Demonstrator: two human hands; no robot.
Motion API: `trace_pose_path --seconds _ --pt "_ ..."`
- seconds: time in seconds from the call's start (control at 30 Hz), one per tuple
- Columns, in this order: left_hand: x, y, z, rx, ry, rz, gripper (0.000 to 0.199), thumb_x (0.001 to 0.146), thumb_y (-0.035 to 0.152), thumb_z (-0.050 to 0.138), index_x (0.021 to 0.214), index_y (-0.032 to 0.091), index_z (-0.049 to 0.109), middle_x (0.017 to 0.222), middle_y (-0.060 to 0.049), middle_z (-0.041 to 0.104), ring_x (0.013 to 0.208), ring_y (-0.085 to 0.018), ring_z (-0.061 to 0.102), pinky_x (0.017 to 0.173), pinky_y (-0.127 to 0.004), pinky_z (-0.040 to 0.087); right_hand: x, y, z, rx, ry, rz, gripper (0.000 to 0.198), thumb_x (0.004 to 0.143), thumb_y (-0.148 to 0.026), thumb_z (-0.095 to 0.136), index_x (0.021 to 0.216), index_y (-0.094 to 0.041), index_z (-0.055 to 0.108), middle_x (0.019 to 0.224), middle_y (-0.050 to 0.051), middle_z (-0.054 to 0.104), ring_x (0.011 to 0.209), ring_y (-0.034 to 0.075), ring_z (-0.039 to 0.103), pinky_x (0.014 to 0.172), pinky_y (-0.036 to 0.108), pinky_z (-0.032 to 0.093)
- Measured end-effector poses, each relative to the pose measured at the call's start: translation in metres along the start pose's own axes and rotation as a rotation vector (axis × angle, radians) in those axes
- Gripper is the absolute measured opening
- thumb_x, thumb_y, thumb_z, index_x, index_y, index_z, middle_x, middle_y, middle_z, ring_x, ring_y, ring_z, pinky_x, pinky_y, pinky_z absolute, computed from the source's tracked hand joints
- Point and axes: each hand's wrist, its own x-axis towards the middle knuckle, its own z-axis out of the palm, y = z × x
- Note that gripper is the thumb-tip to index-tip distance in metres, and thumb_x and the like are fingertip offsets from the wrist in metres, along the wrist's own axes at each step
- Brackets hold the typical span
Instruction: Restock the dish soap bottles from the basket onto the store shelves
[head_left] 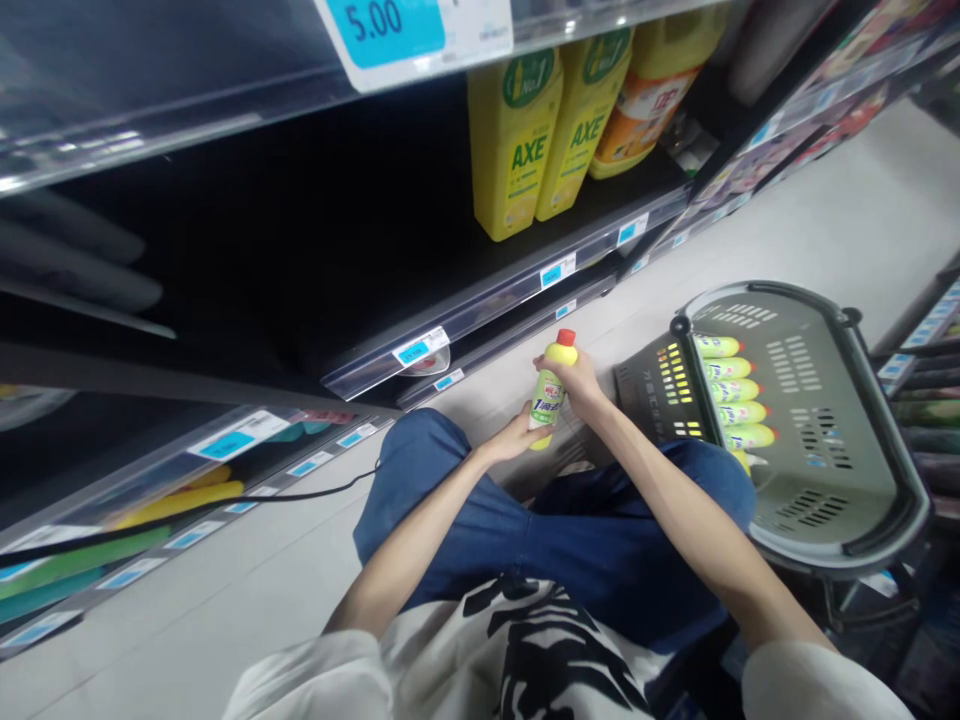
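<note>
L hand [514,438] grips yellow btl [548,396] low, R hand [581,382] holds it nr red cap [566,337]; best firm w/o squeezing, cap up.

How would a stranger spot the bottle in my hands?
Find the dark shelf, then the blue trousers in front of it. Between them, the left hand and right hand hold a yellow bottle with a red cap. Its look-alikes lie in the grey basket; this one alone is held.
</note>
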Motion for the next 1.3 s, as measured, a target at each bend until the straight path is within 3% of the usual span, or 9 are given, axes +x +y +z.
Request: trace_pose_path --seconds 0.27,0.6,0.83,1.03,1.23,1.3 --pt "0.0 0.0 -0.002 -0.017 0.005 0.044 0.064 0.089 0.053 0.069 0.133 0.012 0.047 0.126 -0.017 0.06 0.123 -0.033 0.055 0.113 -0.053 0.039 0.001 0.002 0.001 -0.02 -0.005 -0.028 0.035 0.058 -0.031 0.08 0.084 -0.019 0.06 0.079 0.0 0.069 0.07 0.016 0.061 0.063 0.028 0.048" --pt "0.0 0.001 -0.004 0.019 -0.019 0.057 0.076 0.091 0.053 0.066 0.147 0.011 0.039 0.144 -0.023 0.048 0.136 -0.037 0.047 0.118 -0.054 0.035 0.003 0.004 0.001 -0.032 0.006 -0.037 0.033 0.058 -0.029 0.078 0.084 -0.02 0.059 0.079 0.0 0.068 0.07 0.016 0.06 0.062 0.028 0.047" --pt "-0.001 0.003 -0.004 -0.003 -0.014 0.054 0.077 0.089 0.057 0.066 0.145 0.013 0.039 0.141 -0.022 0.051 0.135 -0.037 0.047 0.116 -0.054 0.035 0.0 -0.003 0.0 -0.032 -0.027 -0.046 0.04 0.059 -0.035 0.081 0.087 -0.02 0.057 0.081 0.001 0.067 0.073 0.017 0.061 0.066 0.03 0.049" --pt "0.001 0.001 -0.004 -0.021 0.079 0.069 0.066 0.092 0.055 0.063 0.136 0.012 0.042 0.13 -0.018 0.056 0.124 -0.033 0.053 0.111 -0.052 0.04 0.008 -0.013 -0.02 -0.428 -0.259 -0.206 0.058 0.053 -0.035 0.085 0.102 -0.021 0.058 0.085 -0.001 0.064 0.075 0.018 0.059 0.067 0.032 0.05" --pt "0.005 -0.003 -0.005 -0.021 0.183 0.068 0.06 0.087 0.039 0.072 0.133 0.012 0.044 0.126 -0.016 0.06 0.119 -0.032 0.058 0.105 -0.05 0.044 0.002 -0.024 -0.018 -0.704 -0.248 -0.34 0.044 0.057 -0.039 0.079 0.093 -0.023 0.059 0.077 0.001 0.067 0.07 0.024 0.063 0.066 0.038 0.052" --pt "0.008 0.0 -0.005 -0.034 0.201 0.127 0.062 0.085 0.035 0.074 0.134 0.014 0.044 0.131 -0.017 0.059 0.123 -0.033 0.057 0.105 -0.048 0.046 -0.009 -0.032 -0.013 -0.799 -0.227 -0.416 0.036 0.059 -0.04 0.076 0.088 -0.025 0.059 0.074 0.001 0.069 0.066 0.025 0.065 0.064 0.039 0.053"
